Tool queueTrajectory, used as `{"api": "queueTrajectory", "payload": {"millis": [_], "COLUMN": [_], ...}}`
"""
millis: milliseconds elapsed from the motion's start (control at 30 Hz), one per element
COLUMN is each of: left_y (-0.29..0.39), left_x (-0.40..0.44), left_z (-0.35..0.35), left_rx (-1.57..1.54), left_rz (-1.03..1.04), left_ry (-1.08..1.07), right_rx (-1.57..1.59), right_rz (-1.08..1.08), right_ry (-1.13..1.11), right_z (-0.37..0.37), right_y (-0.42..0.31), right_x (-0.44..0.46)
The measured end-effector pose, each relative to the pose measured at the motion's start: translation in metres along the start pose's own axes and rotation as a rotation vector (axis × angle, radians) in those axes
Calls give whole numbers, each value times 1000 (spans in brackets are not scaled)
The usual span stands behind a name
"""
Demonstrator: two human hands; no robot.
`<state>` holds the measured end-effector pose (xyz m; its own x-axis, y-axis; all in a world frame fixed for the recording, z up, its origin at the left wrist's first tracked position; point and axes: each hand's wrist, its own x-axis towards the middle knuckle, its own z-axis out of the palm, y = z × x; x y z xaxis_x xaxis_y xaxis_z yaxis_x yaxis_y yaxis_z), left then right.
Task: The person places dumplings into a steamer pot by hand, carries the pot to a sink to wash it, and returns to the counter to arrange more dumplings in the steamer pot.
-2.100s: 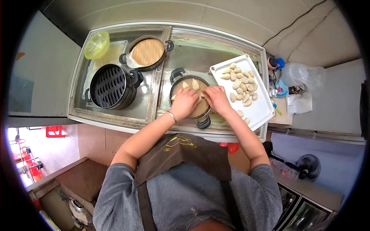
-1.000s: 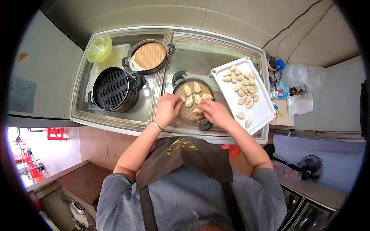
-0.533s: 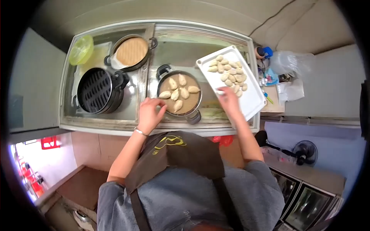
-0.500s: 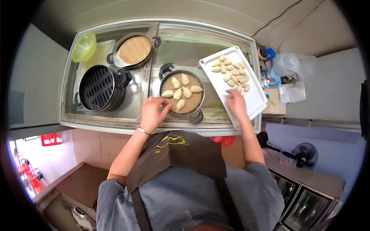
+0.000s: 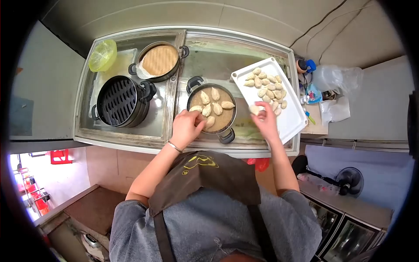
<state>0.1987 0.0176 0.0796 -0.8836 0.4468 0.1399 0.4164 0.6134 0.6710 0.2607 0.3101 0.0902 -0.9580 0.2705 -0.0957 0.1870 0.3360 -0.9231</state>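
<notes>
A pale pleated dumpling (image 5: 254,109) is pinched in the fingers of my right hand (image 5: 266,122), above the near-left part of a white tray (image 5: 290,122). More dumplings (image 5: 270,87) lie grouped on that tray. Several dumplings sit points outward in a loose ring, with one dumpling (image 5: 206,109) inside it, on the tan ribbed liner (image 5: 220,124) of a round black-handled steamer pan (image 5: 235,114). My left hand (image 5: 187,129) rests at the pan's near-left rim. Its thumb and fingers are bent but apart, the tips beside the nearest dumpling (image 5: 210,122).
A black slotted steamer pan (image 5: 118,101) stands at left. Behind it are another lined pan (image 5: 160,60) and a yellow-green bowl (image 5: 103,55). The glass-topped counter has a raised frame (image 5: 173,87). Plastic bags (image 5: 338,78) and small items lie beyond its right edge.
My right hand has lifted a dumpling from the tray and moved slightly left. My left hand has shifted right toward the nearest dumpling in the pan. The whole view has shifted slightly.
</notes>
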Motion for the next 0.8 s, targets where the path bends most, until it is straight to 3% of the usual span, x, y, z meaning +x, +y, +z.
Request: {"api": "queueTrajectory", "payload": {"millis": [67, 133, 267, 400, 467, 567, 767, 800], "left_y": [2, 1, 9, 5, 2, 7, 8, 8], "left_x": [-2, -4, -6, -9, -11, -6, -3, -2], "left_z": [-3, 1, 8, 22, 30, 26, 31, 31], "left_rx": [32, 43, 55, 80, 117, 136, 187, 188], "left_rz": [-6, -21, 2, 186, 142, 38, -48, -47], "left_ry": [-15, -37, -88, 89, 87, -60, -109, -110], "right_rx": [-10, -227, -247, -404, -380, -491, -555, -538], "right_rz": [-94, -304, -375, -484, -390, -427, -567, -460], "right_ry": [-170, -307, -429, -430, -497, -474, -365, -409], "right_z": [28, 49, 67, 69, 80, 74, 75, 75], "right_y": [-9, -17, -17, -11, 25, -7, -5, -5], "right_x": [3, 5, 3, 0, 11, 5, 15, 15]}}
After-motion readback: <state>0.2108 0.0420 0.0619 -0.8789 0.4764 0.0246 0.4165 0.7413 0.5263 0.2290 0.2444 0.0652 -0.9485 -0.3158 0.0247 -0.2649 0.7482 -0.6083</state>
